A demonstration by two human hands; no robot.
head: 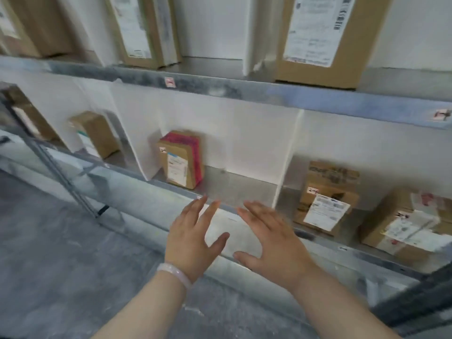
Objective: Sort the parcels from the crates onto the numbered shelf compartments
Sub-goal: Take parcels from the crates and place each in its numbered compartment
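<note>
**Both hands spread and holding nothing at the shelf front**

The left hand (pixel 189 237), with a pale bracelet (pixel 175 274) at the wrist, and the right hand (pixel 274 243) reach forward side by side, palms down, fingers straight and fanned. A pale flat patch (pixel 232 231) shows between them at the lower shelf rail (pixel 137 192); blur hides what it is.

Just beyond the fingertips lies a compartment. A pink-taped parcel (pixel 181 159) stands upright at its left side, ahead and left of the left hand and apart from both hands. A white divider (pixel 286 162) closes the right side.

Past that divider sit a labelled brown box (pixel 325 196) and a tilted box (pixel 406 223). To the left stands a small brown box (pixel 97 134). On the upper shelf (pixel 244 91), farthest off, a tall box (pixel 325 37) stands upright.
</note>
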